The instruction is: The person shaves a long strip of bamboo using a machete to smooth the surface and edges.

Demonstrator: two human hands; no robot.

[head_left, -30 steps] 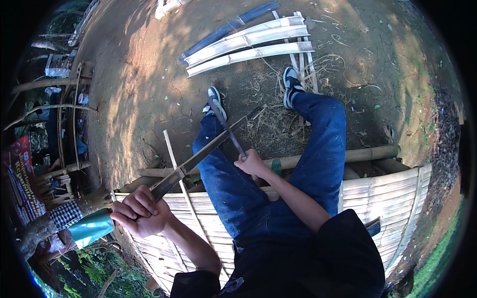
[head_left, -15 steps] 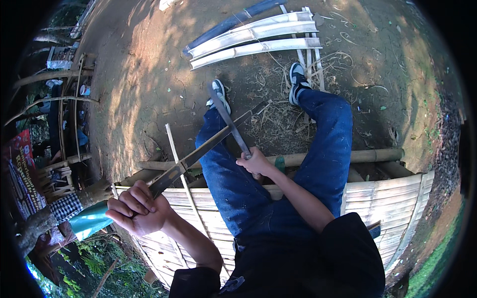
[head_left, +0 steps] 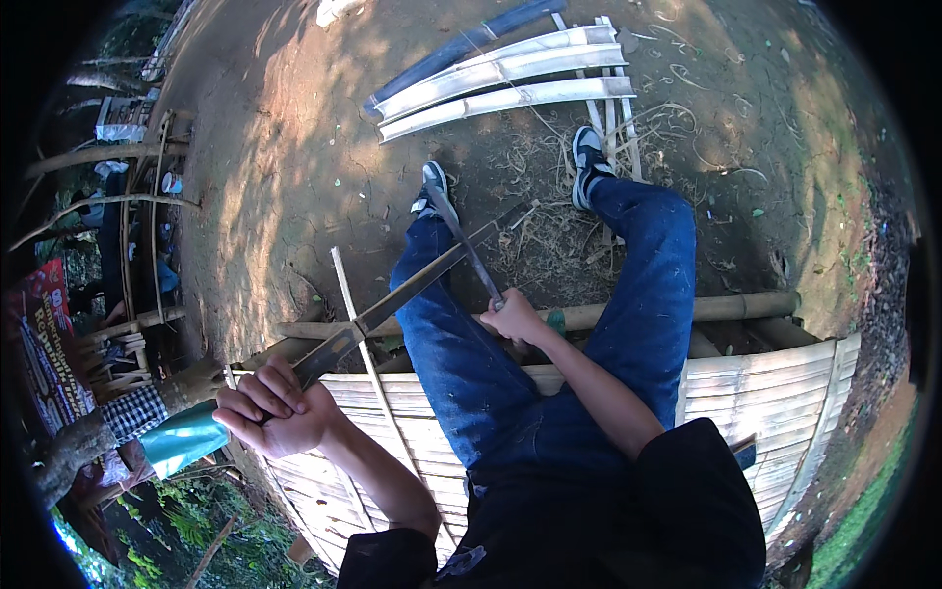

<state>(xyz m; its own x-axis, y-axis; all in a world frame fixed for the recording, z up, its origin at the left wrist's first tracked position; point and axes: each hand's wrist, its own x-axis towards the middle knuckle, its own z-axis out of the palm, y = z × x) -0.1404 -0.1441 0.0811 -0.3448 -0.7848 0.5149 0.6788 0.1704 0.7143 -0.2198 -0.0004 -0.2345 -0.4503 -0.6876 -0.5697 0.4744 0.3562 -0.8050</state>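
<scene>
My left hand (head_left: 277,407) is closed around the near end of a long, dark bamboo strip (head_left: 412,285) with a node partway along. The strip slants up and to the right, over my left thigh, toward the ground between my feet. My right hand (head_left: 515,319), in front of my lap, grips a long knife (head_left: 476,263). Its dark blade points up and left toward my left shoe and crosses the strip near the strip's far part. The knife's handle is mostly hidden by my fingers.
I sit on a slatted bamboo platform (head_left: 760,393) with a pole (head_left: 736,307) along its front. A thin pale stick (head_left: 345,280) rises beside my left leg. Split bamboo pieces (head_left: 510,69) lie on the ground ahead, with curled shavings (head_left: 535,245) between my feet.
The knife and my right hand have shifted slightly to the right, and the blade tip sits a little lower. My left hand still holds the strip at nearly the same place.
</scene>
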